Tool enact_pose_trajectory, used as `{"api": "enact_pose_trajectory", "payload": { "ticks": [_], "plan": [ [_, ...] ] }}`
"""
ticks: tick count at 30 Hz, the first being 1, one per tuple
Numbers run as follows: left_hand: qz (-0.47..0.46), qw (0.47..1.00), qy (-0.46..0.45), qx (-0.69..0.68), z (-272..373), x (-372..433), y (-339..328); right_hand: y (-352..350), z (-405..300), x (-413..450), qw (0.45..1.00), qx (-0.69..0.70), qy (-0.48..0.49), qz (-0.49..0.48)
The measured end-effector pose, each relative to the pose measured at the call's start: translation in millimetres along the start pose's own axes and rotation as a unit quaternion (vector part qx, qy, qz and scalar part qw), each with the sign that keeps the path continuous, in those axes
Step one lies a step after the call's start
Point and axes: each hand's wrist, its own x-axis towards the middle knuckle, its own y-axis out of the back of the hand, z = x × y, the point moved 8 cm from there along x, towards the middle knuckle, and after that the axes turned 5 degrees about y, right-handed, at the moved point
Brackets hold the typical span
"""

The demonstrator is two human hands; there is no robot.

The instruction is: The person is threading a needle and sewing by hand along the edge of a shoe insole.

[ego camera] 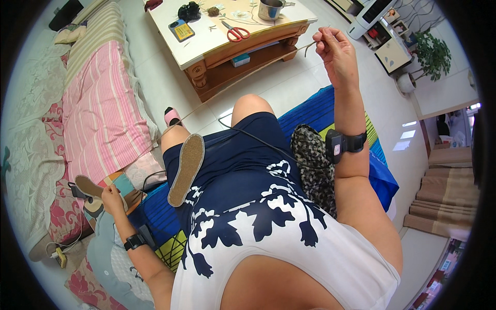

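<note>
My left hand [113, 198] grips a brown woven shoe insole [88, 186] by its near part, low at the left. Another insole [186, 170] with a pale edge lies across my left thigh. My right hand [334, 42] is raised at the upper right, fingertips pinched on a thin tan cord [248, 76]. The cord runs taut across the picture from the right hand down towards the left hand; where it meets the held insole is too fine to tell. A short darker end hangs below the right fingers.
Ahead stands a low table [201, 50] bearing red-handled scissors [236, 33], a phone-like device [181, 30], a black bundle [189, 11] and a metal cup [270, 9]. A black cable [255, 135] crosses my lap. A cushioned sofa [104, 100] is at left, a potted plant [430, 54] at right.
</note>
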Motion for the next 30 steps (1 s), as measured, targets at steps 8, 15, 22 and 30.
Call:
{"api": "enact_pose_trajectory", "payload": {
  "ticks": [8,15,22,30],
  "plan": [
    [0.002,1.000,-0.003,0.004,1,-4,1,15,2,2,1.000,-0.010,0.003,0.020],
    [-0.010,1.000,-0.005,0.015,5,-2,-4,25,-2,1,0.999,-0.020,0.014,0.038],
    [-0.010,1.000,-0.001,0.000,2,-8,-3,20,0,3,0.998,-0.049,0.024,0.045],
    [-0.197,0.912,-0.168,-0.317,126,-33,-10,133,-24,43,0.988,0.047,0.097,0.110]
  ]
}}
